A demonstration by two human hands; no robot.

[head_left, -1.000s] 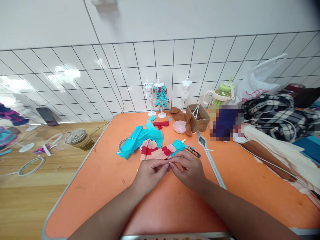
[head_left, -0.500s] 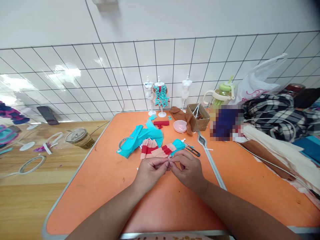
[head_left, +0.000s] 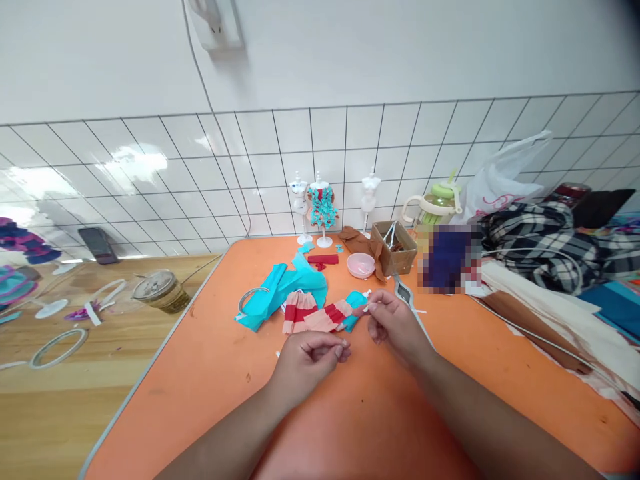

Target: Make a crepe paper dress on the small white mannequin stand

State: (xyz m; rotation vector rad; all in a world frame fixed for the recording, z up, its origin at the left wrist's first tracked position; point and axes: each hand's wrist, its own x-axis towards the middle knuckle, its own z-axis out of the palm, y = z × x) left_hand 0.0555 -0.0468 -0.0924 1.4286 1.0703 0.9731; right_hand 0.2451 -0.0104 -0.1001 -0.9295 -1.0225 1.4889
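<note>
Holding the left hand (head_left: 306, 360) over the orange, grey-edged surface (head_left: 320, 427), with thumb and forefinger pressed together at the tips; cannot tell whether gripping anything between those fingers. Holding the right hand (head_left: 394, 325) apart from it at two o'clock, pinching a tiny white sliver (head_left: 366, 309), too small to identify, between the tips of thumb and forefinger.

Reading the clock from the left hand: at twelve, near it, gathered pale-pink cloth with red bands (head_left: 299, 312); just past the right fingertips, a small piece of bright turquoise cloth (head_left: 356, 301). At eleven, a long crumpled turquoise cloth (head_left: 275, 293), overlapping a whitish round ring (head_left: 241, 303). Farther off at twelve, a folded red strip (head_left: 323, 259); at one, a shallow pink plastic bowl (head_left: 361, 273), and slightly clockwise beyond it, an open brown cardboard box (head_left: 401, 263).
</note>
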